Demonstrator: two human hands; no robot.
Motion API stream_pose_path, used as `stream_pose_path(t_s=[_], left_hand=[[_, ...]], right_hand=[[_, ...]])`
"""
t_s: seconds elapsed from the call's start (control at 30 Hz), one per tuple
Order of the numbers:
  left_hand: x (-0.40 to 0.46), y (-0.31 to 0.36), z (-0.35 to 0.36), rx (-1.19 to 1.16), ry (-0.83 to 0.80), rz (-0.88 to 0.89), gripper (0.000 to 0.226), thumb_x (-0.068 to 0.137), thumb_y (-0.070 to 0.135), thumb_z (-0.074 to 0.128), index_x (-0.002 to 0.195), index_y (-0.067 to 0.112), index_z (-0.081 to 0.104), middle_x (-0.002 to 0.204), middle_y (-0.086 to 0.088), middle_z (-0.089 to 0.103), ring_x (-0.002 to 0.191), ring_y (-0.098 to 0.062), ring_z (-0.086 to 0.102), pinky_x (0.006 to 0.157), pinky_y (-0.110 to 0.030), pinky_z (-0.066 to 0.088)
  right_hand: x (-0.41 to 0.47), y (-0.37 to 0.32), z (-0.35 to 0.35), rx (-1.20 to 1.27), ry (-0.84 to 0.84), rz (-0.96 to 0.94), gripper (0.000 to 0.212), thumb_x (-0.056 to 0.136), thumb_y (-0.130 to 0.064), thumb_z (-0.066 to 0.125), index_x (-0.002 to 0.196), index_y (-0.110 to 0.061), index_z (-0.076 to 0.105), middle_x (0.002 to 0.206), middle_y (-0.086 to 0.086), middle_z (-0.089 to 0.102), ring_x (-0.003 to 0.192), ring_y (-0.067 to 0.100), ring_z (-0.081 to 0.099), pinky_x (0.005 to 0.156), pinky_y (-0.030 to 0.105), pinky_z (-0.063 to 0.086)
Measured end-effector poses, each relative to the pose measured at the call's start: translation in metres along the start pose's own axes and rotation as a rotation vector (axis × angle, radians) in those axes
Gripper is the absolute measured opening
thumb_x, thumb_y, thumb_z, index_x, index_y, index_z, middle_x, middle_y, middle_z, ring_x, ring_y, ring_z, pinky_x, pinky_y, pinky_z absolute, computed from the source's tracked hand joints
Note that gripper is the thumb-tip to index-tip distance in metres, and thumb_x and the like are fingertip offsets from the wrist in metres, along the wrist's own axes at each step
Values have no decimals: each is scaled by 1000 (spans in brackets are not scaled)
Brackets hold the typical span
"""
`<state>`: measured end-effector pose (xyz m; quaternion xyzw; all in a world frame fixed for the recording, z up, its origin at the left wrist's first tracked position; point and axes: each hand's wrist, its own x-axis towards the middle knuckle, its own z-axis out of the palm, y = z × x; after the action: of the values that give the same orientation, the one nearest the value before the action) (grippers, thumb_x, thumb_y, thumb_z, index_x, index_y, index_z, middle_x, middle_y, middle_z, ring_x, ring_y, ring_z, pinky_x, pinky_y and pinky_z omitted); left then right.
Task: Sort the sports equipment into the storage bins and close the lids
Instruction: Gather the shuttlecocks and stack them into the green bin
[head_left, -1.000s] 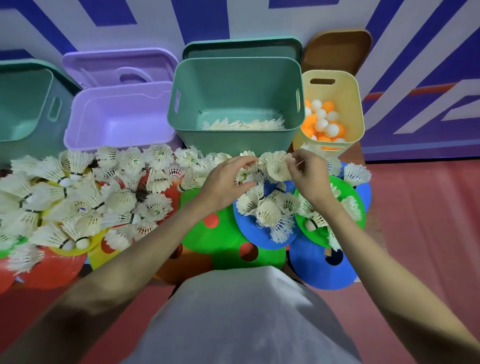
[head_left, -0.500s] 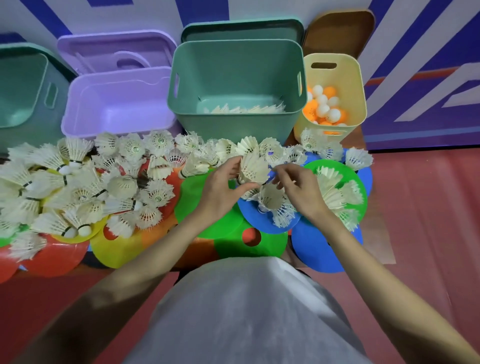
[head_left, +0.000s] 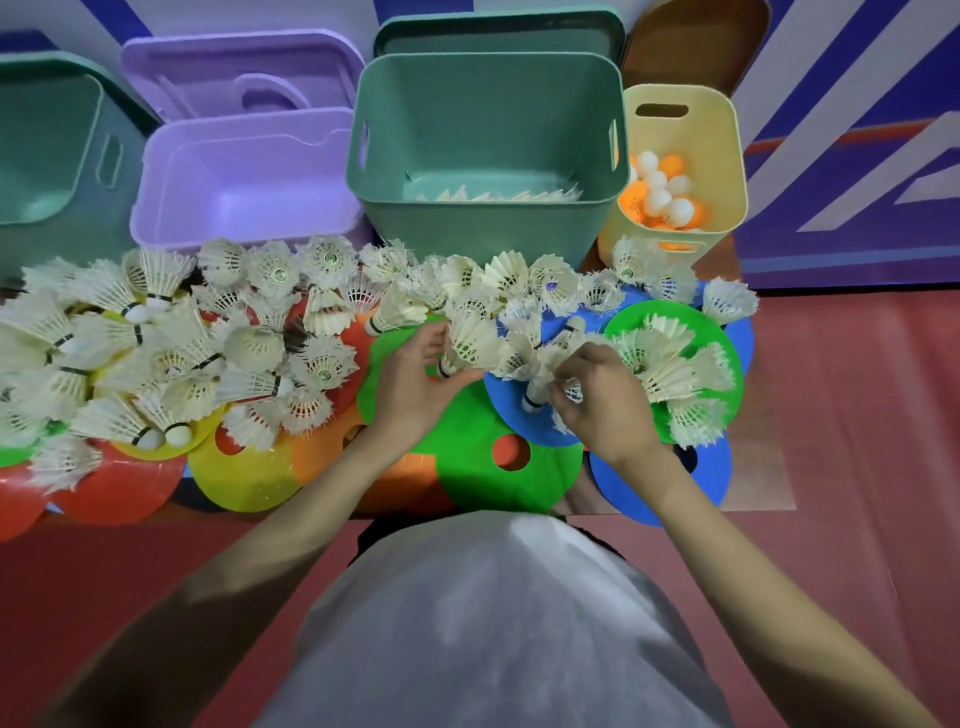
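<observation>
We kneel on a red floor before a wall of blue and white stripes, where flat plastic discs in green, blue, yellow, orange and red lie spread and overlapping. White feathered shuttlecocks cover the discs from the left edge across to the right. Our left hand curls round one white shuttlecock above a green disc, gripping it near its cork. Our right hand pinches a cluster of shuttlecocks over a blue disc. Beyond the discs stand an open teal plastic bin with shuttlecocks on its bottom, an open lilac plastic bin, a small yellow bin holding orange and white balls, and another teal bin at the far left. Lids lean against the wall behind them.
</observation>
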<state>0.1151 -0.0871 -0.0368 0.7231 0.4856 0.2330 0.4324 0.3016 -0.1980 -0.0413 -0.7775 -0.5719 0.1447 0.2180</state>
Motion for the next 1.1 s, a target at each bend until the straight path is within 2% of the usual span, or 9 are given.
stream_pose_path(t_s=[0.17, 0.27, 0.47, 0.57, 0.73, 0.83, 0.9, 1.0, 1.1], left_hand=[[-5, -1, -1, 19, -12, 15, 60, 66, 11, 86, 120, 3, 59, 104, 5, 62, 97, -14, 61, 89, -21, 47], [-7, 3, 1, 20, -31, 18, 62, 66, 13, 87, 121, 4, 59, 107, 2, 64, 99, -14, 61, 90, -22, 48], [-9, 14, 8, -17, -67, 57, 56, 65, 11, 87, 115, 9, 62, 95, 10, 65, 89, -7, 63, 84, -18, 50], [-10, 12, 4, -36, -67, 49, 57, 65, 9, 87, 116, 9, 61, 94, 13, 64, 88, -6, 63, 85, -19, 50], [-10, 2, -6, -85, -36, -11, 59, 68, 7, 85, 119, 4, 56, 103, -2, 66, 95, -16, 65, 86, -24, 54], [-11, -4, -11, -109, 3, -49, 59, 69, 4, 84, 120, 1, 54, 104, -5, 65, 94, -17, 63, 84, -17, 52], [-13, -7, -15, -100, 7, -57, 59, 70, 6, 83, 121, 1, 54, 105, -4, 64, 94, -16, 62, 84, -17, 51], [-17, -12, -19, -70, -2, -57, 58, 70, 10, 83, 120, 3, 55, 105, -3, 64, 96, -17, 63, 88, -26, 52], [-21, -14, -20, -60, -15, -57, 58, 70, 10, 84, 120, 4, 55, 104, -1, 64, 94, -16, 62, 88, -27, 52]], right_hand=[[-2, -22, -27, 218, 292, -18, 13, 90, -18, 61, 84, -7, 64, 80, 2, 55, 74, 16, 48, 64, 26, 37], [0, -30, -30, 273, 337, -100, 12, 92, -17, 62, 88, -6, 66, 83, 4, 59, 75, 16, 52, 70, 24, 40], [-1, -38, -5, 271, 190, -231, 12, 91, -17, 62, 90, -7, 68, 87, 4, 62, 80, 22, 57, 66, 39, 50], [1, -38, -1, 291, 152, -235, 13, 91, -18, 61, 94, -8, 69, 91, 3, 63, 80, 19, 57, 66, 40, 52], [2, -37, -2, 311, 102, -236, 28, 94, -20, 56, 121, -13, 62, 111, 1, 61, 95, 17, 60, 77, 34, 52], [4, -30, -1, 355, 136, -167, 24, 94, -13, 53, 117, -11, 61, 107, -1, 59, 85, 16, 59, 72, 36, 52], [6, -20, 2, 281, 96, -98, 26, 91, -10, 55, 116, -9, 61, 105, 3, 60, 89, 21, 58, 73, 38, 51], [9, -9, 12, 92, -74, -63, 39, 85, -8, 62, 124, -9, 59, 118, 6, 60, 111, 28, 52, 81, 41, 50], [13, -10, 22, -15, -164, -73, 39, 85, -7, 62, 124, -10, 59, 122, 6, 59, 113, 29, 48, 78, 42, 50]])
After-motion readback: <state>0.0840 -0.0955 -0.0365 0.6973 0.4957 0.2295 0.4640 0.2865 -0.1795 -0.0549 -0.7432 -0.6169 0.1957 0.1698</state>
